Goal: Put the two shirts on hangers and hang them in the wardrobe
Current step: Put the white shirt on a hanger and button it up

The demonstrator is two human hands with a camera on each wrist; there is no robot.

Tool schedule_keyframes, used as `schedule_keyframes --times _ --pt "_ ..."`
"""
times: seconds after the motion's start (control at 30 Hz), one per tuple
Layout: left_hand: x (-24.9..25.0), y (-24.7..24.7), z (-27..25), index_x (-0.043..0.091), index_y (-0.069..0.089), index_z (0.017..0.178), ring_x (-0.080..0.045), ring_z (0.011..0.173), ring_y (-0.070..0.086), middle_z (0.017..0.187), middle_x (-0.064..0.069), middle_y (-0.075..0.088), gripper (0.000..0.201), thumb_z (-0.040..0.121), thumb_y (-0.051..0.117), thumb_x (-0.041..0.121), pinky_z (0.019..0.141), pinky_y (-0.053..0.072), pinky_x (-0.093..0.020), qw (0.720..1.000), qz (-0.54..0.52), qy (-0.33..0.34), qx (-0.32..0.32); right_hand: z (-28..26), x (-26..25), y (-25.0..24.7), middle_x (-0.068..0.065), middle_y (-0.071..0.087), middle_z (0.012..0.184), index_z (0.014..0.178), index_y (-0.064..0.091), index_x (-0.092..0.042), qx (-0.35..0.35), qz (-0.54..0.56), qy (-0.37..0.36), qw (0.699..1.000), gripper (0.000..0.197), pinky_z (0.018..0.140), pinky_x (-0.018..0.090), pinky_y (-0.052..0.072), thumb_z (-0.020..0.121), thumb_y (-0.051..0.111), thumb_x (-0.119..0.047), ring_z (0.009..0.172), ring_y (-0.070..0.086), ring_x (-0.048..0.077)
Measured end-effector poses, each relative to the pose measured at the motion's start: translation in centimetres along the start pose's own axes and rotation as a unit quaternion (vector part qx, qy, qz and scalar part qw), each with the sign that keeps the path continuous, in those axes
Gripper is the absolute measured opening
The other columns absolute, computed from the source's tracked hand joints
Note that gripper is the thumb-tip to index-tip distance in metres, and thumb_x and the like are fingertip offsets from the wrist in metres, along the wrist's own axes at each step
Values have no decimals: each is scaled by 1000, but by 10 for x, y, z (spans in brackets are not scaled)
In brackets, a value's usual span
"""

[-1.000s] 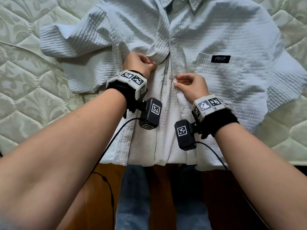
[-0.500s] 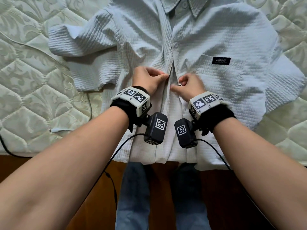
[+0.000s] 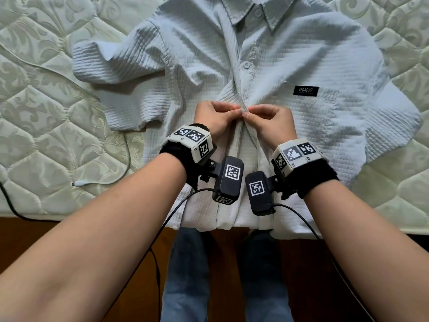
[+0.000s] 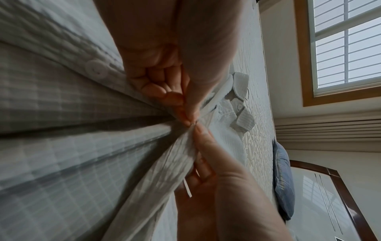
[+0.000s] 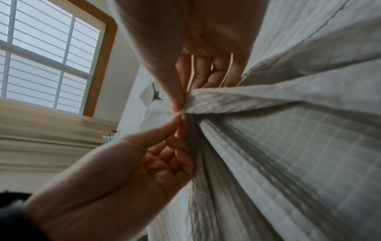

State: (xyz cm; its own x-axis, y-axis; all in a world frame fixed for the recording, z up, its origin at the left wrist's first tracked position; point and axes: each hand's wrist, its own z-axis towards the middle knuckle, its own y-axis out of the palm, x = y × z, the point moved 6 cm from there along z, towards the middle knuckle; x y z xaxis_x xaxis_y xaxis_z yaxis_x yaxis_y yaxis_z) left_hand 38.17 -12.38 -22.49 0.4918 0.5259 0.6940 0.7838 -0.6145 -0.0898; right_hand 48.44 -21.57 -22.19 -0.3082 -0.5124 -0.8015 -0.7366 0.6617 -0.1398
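Observation:
A pale blue, waffle-textured short-sleeved shirt (image 3: pixel 185 66) lies face up on the mattress, collar away from me, with a black label on its chest pocket. My left hand (image 3: pixel 213 117) and right hand (image 3: pixel 269 122) meet at the front placket, below a fastened button (image 3: pixel 246 65). In the left wrist view my left hand (image 4: pixel 186 117) pinches the edge of the shirt (image 4: pixel 62 146) between thumb and forefinger. In the right wrist view my right hand (image 5: pixel 177 107) pinches the other edge of the shirt (image 5: pixel 288 146), its fingertips touching the left hand's. No hanger is in view.
The quilted green mattress (image 3: pixel 46 112) carries a white cable with a loose plug (image 3: pixel 80 183) on the left. Its front edge borders a wooden floor where my legs stand. A blue checked cloth item (image 4: pixel 283 179) lies by the headboard (image 4: pixel 350 203), near a window.
My left hand has moved right from the shirt's left panel to the placket. The right hand has shifted up slightly, and both now pinch the fabric fingertip to fingertip.

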Motion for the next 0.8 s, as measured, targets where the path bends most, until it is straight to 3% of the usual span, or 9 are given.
schedule_keyframes --times 0.13,0.3,0.37,0.43,0.53,0.67,0.8 --pt "-2 0 0 -2 69 89 -21 84 66 82 -10 68 16 75 74 4 94 52 -33 1000 -18 -9 -7 1 3 -4 2 71 74 65 70 -20 29 22 -1 999 16 87 35 55 71 75 -6 79 68 20" --pt "-1 0 -1 -5 68 92 -21 85 67 84 -12 69 20 75 74 2 94 52 -31 999 -30 -12 -13 3 7 -5 -2 71 71 61 71 -21 46 35 7 998 13 89 39 55 67 75 -10 80 69 20" --pt "1 0 -2 -3 68 91 -17 80 65 81 -9 68 17 75 73 2 92 52 -29 1000 -26 -10 -12 2 6 -5 -1 71 72 64 72 -19 45 46 9 998 10 87 36 55 68 75 -10 80 68 19" --pt "1 0 -1 -2 68 89 -15 78 64 79 -7 67 15 76 73 2 91 52 -27 1000 -24 -8 -10 0 2 -5 -5 70 67 76 73 -10 36 43 13 998 0 77 22 54 75 73 -11 72 67 8" --pt "1 0 0 0 68 86 -12 73 63 76 -7 67 12 75 73 2 88 52 -25 1000 -20 -7 -9 -1 0 -6 -12 65 50 74 68 -10 16 53 31 998 14 58 9 48 87 62 -11 53 60 -4" --pt "0 3 1 4 69 79 -13 74 63 77 -8 66 7 75 74 2 87 52 -26 1000 -9 -10 -13 0 2 -2 -11 66 49 74 64 -9 -16 80 78 994 14 53 10 50 85 61 -2 50 62 -2" --pt "-2 1 3 -3 69 90 -6 68 61 74 -3 66 19 75 75 6 74 51 -14 1000 10 -7 -5 2 0 0 -5 64 52 71 63 -11 -55 27 110 992 15 52 12 50 85 64 -6 46 59 0"
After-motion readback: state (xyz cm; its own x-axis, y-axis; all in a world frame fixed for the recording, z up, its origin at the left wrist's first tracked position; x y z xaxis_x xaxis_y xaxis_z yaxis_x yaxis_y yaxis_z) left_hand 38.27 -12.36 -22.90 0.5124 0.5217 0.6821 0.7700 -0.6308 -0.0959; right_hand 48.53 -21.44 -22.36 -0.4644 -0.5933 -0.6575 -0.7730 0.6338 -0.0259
